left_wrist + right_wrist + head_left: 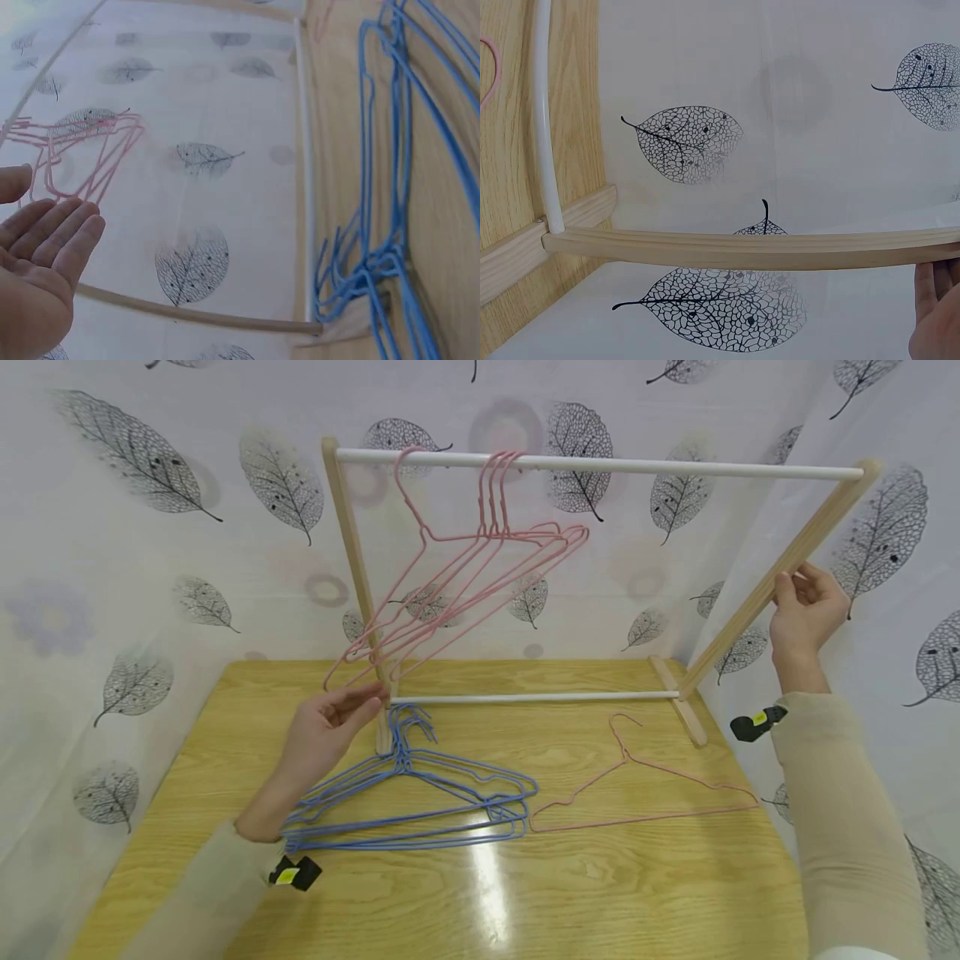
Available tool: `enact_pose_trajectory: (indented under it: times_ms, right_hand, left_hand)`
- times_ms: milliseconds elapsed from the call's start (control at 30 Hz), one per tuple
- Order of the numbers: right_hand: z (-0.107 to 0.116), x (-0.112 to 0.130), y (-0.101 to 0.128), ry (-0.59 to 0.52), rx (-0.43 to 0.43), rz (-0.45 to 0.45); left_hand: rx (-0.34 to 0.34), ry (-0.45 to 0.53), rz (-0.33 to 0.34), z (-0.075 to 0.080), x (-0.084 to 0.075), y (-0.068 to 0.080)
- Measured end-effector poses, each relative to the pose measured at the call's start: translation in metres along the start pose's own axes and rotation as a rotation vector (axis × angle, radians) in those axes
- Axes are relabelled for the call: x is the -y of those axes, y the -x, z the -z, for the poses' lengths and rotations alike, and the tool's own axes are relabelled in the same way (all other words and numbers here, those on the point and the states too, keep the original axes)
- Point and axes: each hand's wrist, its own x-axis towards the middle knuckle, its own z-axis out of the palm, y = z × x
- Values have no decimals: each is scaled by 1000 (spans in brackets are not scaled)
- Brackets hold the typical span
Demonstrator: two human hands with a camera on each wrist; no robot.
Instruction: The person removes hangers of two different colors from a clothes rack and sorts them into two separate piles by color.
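A small clothes rack (675, 467) with wooden posts and white rails stands on the table. My right hand (810, 614) holds its right post (750, 251) partway up, thumb in front and fingers partly hidden behind. Several pink wire hangers (491, 514) hang from the top rail, left of the middle. Beside the lower left post, close to the hangers' bottom corners, is my left hand (322, 731). In the left wrist view its fingers (64, 240) are extended, the thumb apart, with nothing visible between them. Whether it touches the post or a hanger, I cannot tell.
Several blue wire hangers (402, 768) lie stacked on the wooden table (600, 893) before the rack's left side. Right of them lies a single pink wire hanger (626, 758). Leaf-patterned curtain (285, 610) encloses the back and sides.
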Motion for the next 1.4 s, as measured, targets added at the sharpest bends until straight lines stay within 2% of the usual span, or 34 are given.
enact_pose_trajectory:
  times_ms: [333,500,767,833,1033,1167,1400]
  right_hand:
    - [1,-2,-2,-3,2,-5]
    - [1,-1,-2,22,-4,11]
    - [0,0,-2,19,-10,-1]
    - [0,0,-2,15,-8,-3]
    - [0,-1,-2,3,-4,5]
    - [-1,-1,-1,1,-2,6]
    - [0,-2,-2,-6,3,13]
  left_hand:
    - [-31,-43,-43,-24,-7,-31]
    - [-2,-27,-64,-34,-10,-51]
    - [32,-30,-22,-55,-13,-77]
    - [25,-38,-30,-60,-14,-81]
    - [-16,36,-58,-71,-15,-93]
    - [-55,53,-67,-76,-15,-100]
    - [-92,95,-85,-79,-19,-99]
